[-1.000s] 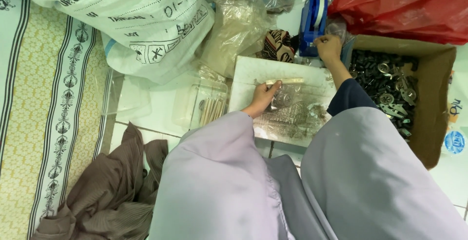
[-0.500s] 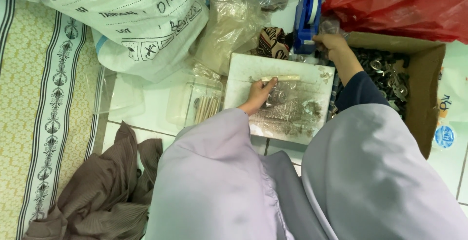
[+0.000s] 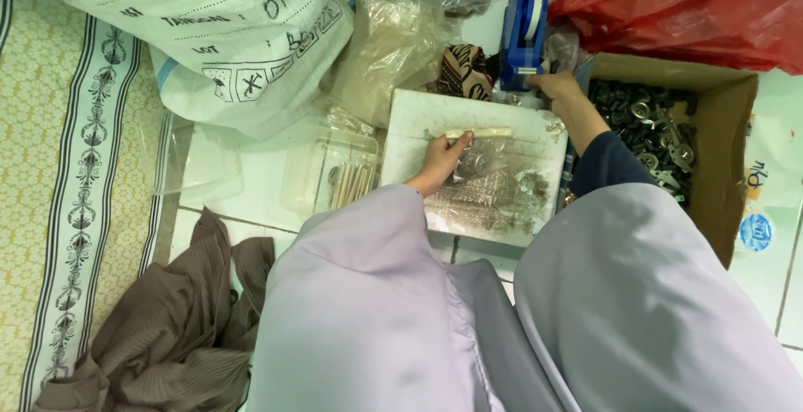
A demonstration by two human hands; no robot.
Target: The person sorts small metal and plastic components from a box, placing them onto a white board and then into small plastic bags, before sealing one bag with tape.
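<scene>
My left hand presses a small clear plastic bag of metal parts down on a stained white board on the floor. A strip of pale tape lies across the bag's top edge. My right hand reaches to the board's far right corner, at the base of a blue tape dispenser; its fingers are curled, and what they grip is hidden. Wide lilac sleeves cover both my arms.
A brown cardboard box of dark metal parts sits to the right. A red plastic bag lies behind it, a white woven sack at the far left. A clear tray with wooden sticks, a brown cloth and a patterned mat lie left.
The view has shifted a little. My left hand stays on the bag. My right hand remains by the tape dispenser.
</scene>
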